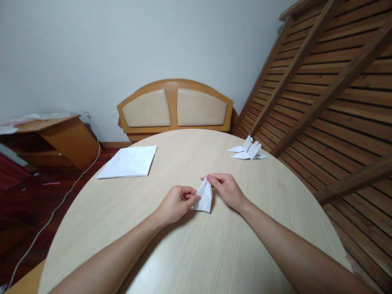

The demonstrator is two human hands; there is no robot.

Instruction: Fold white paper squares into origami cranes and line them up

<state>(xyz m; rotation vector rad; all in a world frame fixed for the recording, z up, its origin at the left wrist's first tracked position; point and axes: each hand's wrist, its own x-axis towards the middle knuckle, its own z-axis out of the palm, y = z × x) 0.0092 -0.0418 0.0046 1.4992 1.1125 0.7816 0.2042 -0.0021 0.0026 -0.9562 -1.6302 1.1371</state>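
Note:
Between my hands is a small folded sheet of white paper (203, 201), narrow at its top and wider at the bottom, held just over the table. My left hand (180, 202) pinches its left edge between thumb and fingers. At the pointed top, the thumb and index finger of my right hand (226, 188) close on the tip. Fold lines and layered flaps show on the paper's face. Farther back on the right stand folded white paper figures (250, 151) with pointed wings, close together. A stack of white paper (130, 162) lies at the back left.
The round pale wood table (183, 257) fills the foreground. Behind it stands a padded wooden headboard (174, 106) by the wall. Large wooden slats (337, 98) lean along the right. At left are a wooden cabinet (65, 143) and a white cable (65, 200) running over the floor.

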